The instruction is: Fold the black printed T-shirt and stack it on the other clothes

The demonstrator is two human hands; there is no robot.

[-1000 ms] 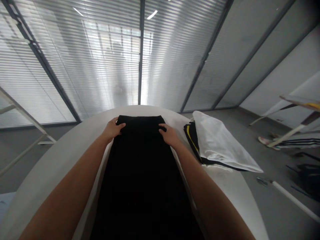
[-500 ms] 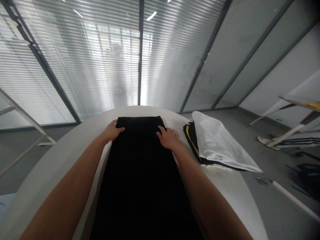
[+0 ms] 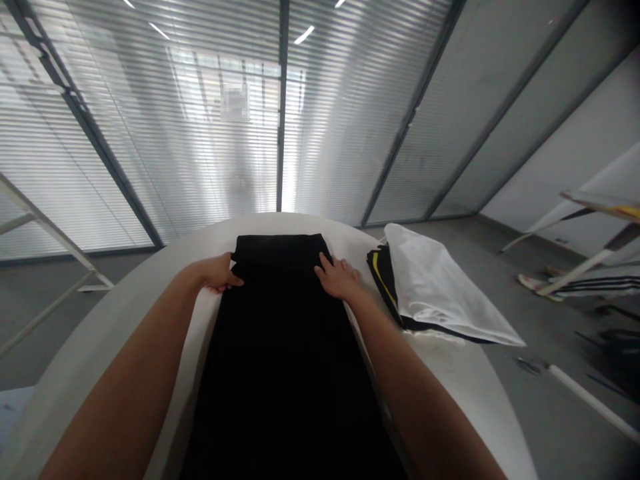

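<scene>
Left hand (image 3: 216, 272) sits at the far left edge of the black folded garment (image 3: 280, 373), fingers curled over it; the dark cloth makes a pinch hard to confirm. Right hand (image 3: 339, 279) lies open, fingers spread on the far right corner. The garment runs lengthwise on the white round table (image 3: 465, 377), its far edge near the rim. Risk: pushing forward could slide the cloth over the rim; uneven hand pressure could skew it. Right of the garment on the table, a white cloth bundle (image 3: 445, 293) covers a dark garment with yellow trim (image 3: 383, 280). Striped trousers (image 3: 597, 285) lie on the floor beyond the table.
</scene>
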